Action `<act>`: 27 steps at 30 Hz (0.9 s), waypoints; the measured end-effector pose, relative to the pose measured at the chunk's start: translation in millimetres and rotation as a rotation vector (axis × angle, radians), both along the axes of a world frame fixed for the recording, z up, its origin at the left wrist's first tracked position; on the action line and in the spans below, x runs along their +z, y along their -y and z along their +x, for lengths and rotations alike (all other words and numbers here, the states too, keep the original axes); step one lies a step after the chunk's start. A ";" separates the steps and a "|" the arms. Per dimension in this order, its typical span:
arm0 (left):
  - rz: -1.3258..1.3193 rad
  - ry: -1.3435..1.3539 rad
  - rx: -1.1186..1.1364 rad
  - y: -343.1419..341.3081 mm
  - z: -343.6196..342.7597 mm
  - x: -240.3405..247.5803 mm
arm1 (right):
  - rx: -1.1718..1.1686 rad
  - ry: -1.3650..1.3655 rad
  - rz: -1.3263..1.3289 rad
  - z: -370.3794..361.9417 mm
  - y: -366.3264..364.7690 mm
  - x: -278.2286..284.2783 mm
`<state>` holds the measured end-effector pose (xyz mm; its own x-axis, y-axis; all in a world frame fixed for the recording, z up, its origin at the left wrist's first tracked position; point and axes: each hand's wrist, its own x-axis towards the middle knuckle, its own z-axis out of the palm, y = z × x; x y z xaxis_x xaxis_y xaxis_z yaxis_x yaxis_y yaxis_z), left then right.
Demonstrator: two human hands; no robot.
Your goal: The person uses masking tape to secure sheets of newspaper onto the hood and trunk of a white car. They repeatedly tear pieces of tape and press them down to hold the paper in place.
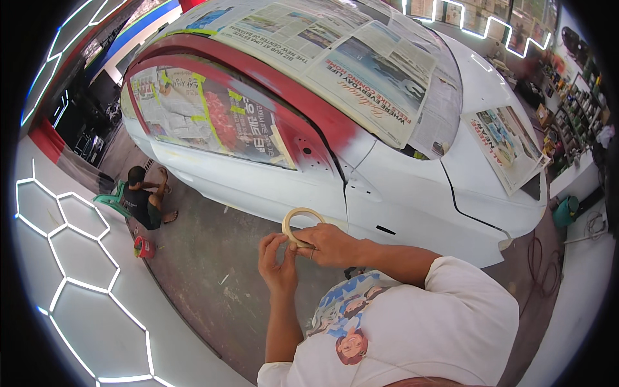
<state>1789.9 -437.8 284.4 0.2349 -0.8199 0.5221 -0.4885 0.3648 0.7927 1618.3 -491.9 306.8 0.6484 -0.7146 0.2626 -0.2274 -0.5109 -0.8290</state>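
Grey workshop floor (235, 274). Bare right hand (332, 245) grips cream ring-shaped tape roll (285, 225) near white-and-red car (258, 184); bare left hand (279, 262) just below, pinching or not I can't tell. Slack grip could drop it.

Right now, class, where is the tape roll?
In the head view, the tape roll is just below centre, in the right hand, close beside the left hand.

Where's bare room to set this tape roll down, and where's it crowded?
Mostly bare floor shows between the red bucket, the car's side and your left hand. Crowded: the far right, where containers pack together, and beside the squatting co-worker.
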 end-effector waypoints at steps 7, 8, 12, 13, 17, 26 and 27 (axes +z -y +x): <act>0.060 0.009 -0.120 12.2 -7.1 -7.5 | -0.065 0.054 0.073 -10.0 1.9 -22.1; 0.066 -0.065 -0.118 13.3 -10.2 -7.6 | -0.068 0.059 0.084 -12.2 2.1 -21.4; 0.074 -0.126 -0.109 11.9 -17.3 -4.7 | -0.050 0.038 0.133 -20.5 0.5 -11.1; 0.071 -0.082 -0.110 11.6 -17.0 -4.5 | -0.041 0.023 0.146 -22.6 0.4 -10.9; 0.125 0.021 -0.143 11.5 -14.2 -4.7 | -0.074 0.062 0.140 -23.6 -2.0 -22.0; 0.136 0.007 -0.088 8.9 -19.5 3.2 | -0.032 0.089 0.149 -22.6 1.9 -24.8; 0.142 0.035 -0.099 8.4 -17.2 3.6 | -0.028 0.120 0.155 -22.6 0.2 -25.9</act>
